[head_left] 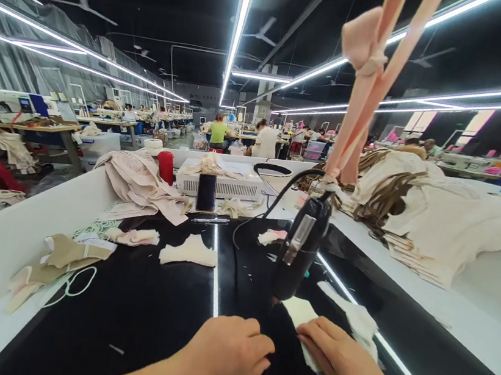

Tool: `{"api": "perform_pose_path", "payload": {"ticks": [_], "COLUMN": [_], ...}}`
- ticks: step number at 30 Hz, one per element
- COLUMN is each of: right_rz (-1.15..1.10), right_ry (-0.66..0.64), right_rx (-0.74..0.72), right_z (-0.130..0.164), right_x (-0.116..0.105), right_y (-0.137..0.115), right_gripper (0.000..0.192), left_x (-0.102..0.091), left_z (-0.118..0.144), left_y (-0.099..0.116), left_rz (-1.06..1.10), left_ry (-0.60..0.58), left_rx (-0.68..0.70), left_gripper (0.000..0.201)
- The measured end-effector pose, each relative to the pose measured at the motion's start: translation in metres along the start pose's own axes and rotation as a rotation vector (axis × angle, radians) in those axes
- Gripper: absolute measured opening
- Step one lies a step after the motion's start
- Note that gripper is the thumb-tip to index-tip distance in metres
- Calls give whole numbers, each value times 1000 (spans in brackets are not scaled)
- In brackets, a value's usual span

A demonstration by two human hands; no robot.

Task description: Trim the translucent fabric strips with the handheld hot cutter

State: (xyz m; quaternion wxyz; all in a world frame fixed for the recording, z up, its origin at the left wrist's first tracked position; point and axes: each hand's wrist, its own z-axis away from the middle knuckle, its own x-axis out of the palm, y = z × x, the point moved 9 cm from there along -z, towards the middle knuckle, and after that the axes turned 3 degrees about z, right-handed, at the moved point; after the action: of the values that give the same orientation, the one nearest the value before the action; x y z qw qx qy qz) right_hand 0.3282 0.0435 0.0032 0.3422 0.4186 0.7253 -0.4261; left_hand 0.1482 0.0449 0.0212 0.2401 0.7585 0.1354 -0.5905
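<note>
My right hand [339,356] lies flat on a pale fabric piece [302,314], fingers spread and pressing it to the black bench [146,309] rather than closing round it, so that grip is apart; my left hand [221,356] rests beside it with the fingers curled loosely inward, holding nothing that I can see, its fingertips just short of the fabric's edge. Right above the fabric hangs a black hand tool [300,246] with a metal clip on its side, suspended from peach-coloured straps [365,104] that run up out of view, a black cable [266,211] trailing from it across the bench. Further out on the black surface lie a cream cut piece [189,252], a smaller pinkish one [136,236] and, at the left edge, a heap of tan and white pieces [63,255]. Beyond these a dark phone [206,192] leans against a white box [223,184], with a red cylinder [166,167] to its left and folded beige cloth [140,185] beside that. On the right a large pile of cream garments [435,218] covers the white ledge. In the distance other people sit at rows of workstations under long strip lights.
</note>
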Motion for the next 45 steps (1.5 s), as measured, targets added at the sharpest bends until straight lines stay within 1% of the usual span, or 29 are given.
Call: {"api": "perform_pose_path", "payload": {"ticks": [4, 7, 10, 15, 18, 22, 24, 26, 28, 30, 32, 34, 37, 40, 41, 43, 45], "right_rz": [-145, -226, -286, -368, -413, -475, -517, -558, -575, -557, -511, -448, -359, -303, -288, -273, -282], "right_ry": [-96, -134, -151, -158, -148, -97, -63, -5, 92, 216, 338, 424, 461, 454, 450, 427, 364], "right_rx": [99, 197, 278, 361, 390, 427, 447, 452, 435, 400, 349, 281, 145, 13, -33, -106, -135], "right_z": [-2, -5, -8, -9, -9, -14, -20, -28, -37, -43, -44, -39, -26, -6, 2, 17, 29], "right_x": [2, -1, -2, 0, 0, -4, -8, -18, -33, -53, -74, -91, -107, -115, -116, -114, -106], "right_y": [2, 7, 10, 13, 15, 22, 27, 31, 34, 35, 33, 25, 4, -20, -27, -40, -47], "right_gripper": [37, 36, 37, 36, 36, 35, 39, 45, 48, 47, 45, 40, 31, 22, 19, 17, 18], "left_x": [3, 8, 15, 24, 28, 29, 28, 27, 26, 26, 25, 23, 19, 14, 13, 13, 20], "left_z": [-6, -11, -17, -27, -32, -35, -35, -35, -36, -36, -37, -38, -37, -32, -30, -24, -18], "left_y": [6, 10, 15, 21, 20, 19, 18, 16, 15, 15, 16, 17, 14, 2, -5, -22, -36], "left_rz": [-2, -19, -77, -173, -183, -155, -140, -120, -95, -71, -49, -19, 43, 139, 213, 555, 928], "left_ry": [-38, -99, -158, -183, -184, -185, -184, -184, -192, -199, -201, -202, -201, -182, -169, -118, -116], "left_rx": [-20, -41, -48, -60, -95, -115, -118, -122, -122, -122, -127, -133, -145, -160, -173, -260, -367], "left_gripper": [11, 15, 27, 43, 51, 43, 43, 44, 43, 43, 42, 42, 39, 35, 35, 35, 35]}}
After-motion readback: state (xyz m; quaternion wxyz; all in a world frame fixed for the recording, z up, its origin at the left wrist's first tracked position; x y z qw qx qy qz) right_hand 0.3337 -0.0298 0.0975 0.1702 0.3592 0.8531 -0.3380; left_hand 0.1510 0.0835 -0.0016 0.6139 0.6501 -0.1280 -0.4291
